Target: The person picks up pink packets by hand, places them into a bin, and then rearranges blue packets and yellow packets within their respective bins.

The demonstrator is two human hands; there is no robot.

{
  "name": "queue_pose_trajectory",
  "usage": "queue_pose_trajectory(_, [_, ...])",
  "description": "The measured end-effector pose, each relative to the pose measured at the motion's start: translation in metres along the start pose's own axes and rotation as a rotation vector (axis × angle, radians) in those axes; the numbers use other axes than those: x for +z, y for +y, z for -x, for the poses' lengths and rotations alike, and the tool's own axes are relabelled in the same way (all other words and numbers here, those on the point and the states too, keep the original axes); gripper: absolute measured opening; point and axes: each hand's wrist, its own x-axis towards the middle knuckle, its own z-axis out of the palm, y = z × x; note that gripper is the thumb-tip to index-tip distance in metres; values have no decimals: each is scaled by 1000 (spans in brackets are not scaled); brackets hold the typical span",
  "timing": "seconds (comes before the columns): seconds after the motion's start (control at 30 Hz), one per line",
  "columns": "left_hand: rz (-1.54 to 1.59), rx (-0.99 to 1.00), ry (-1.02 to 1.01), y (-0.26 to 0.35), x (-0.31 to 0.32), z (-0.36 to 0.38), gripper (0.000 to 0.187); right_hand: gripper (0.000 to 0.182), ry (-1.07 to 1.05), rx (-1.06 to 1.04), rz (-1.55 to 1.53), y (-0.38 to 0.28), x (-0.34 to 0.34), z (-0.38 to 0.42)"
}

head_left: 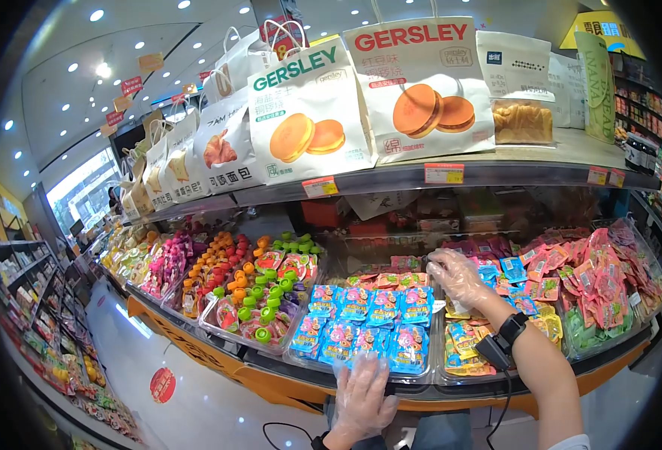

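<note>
Both my hands wear clear plastic gloves. My left hand [364, 397] lies with its fingers stretched out against the front of the blue candy packets [361, 326], which stand in neat rows in a clear plastic tray [301, 355]. My right hand [457, 279] reaches farther back, over the border between this tray and the one to its right. Its fingers are bent together, and what they hold, if anything, is hidden. Behind the blue rows lie pink-and-orange packets [398, 280]. Below my right wrist are yellow packets [466, 343].
More trays hold fruit-shaped candies with green caps [265, 309] to the left and pink packets [589, 277] to the right. A shelf edge [391, 176] overhangs the trays, with paper bread bags [421, 90] on it. Black cables [505, 409] hang near my arms.
</note>
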Motion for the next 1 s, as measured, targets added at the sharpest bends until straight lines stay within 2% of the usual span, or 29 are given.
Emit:
queue_pose_trajectory(0.03, [8, -24, -17, -3, 7, 10, 65, 45, -5, 49, 16, 3, 2, 0])
queue_pose_trajectory(0.13, [81, -109, -75, -3, 20, 29, 65, 53, -80, 290, -24, 9, 7, -3])
queue_pose_trajectory(0.27, [18, -61, -49, -8, 43, 41, 66, 57, -163, 354, -6, 7, 4, -4])
queue_pose_trajectory(0.33, [-33, -48, 27, -11, 47, 37, 63, 53, -429, 150, 298, 17, 7, -5])
queue_pose_trajectory(0.37, [-31, -34, 2, -12, 50, 36, 63, 55, -483, 125, 281, 22, 9, -6])
queue_pose_trajectory(0.4, [-63, -20, 81, -14, 55, 36, 60, 58, -459, 291, 119, -15, -14, -2])
queue_pose_trajectory(0.43, [-92, -3, 156, -16, 59, 36, 57, 60, -466, 300, 129, -17, -12, -3])
queue_pose_trajectory(0.47, [-86, 11, 118, -17, 64, 35, 57, 62, -473, 309, 137, -13, -11, -1])
queue_pose_trajectory(0.53, [-93, 29, 315, -17, 73, 32, 53, 39, -305, -40, 269, 16, 8, 1])
queue_pose_trajectory(0.57, [-105, 21, 342, -14, 75, 29, 52, 30, -286, -189, 388, 29, 16, 1])
queue_pose_trajectory(0.6, [-82, 22, 315, -11, 76, 27, 52, 26, -322, -5, 231, 18, 9, 1])
queue_pose_trajectory(0.67, [-107, -35, 315, -8, 75, 30, 53, 24, -321, 51, 183, 15, 7, 3])
queue_pose_trajectory(0.77, [-116, -58, 246, -4, 68, 33, 52, 25, -282, -48, 281, 27, 15, 0])
queue_pose_trajectory(0.8, [-163, -74, 221, -3, 66, 34, 52, 54, -463, 90, 296, 9, 0, -2])
queue_pose_trajectory(0.93, [-154, -93, 235, 5, 62, 28, 48, 54, -484, 92, 294, 5, -5, -1])
queue_pose_trajectory(1.0, [-86, -89, 267, -2, 71, 31, 52, 54, -472, 60, 320, 2, -5, -2])
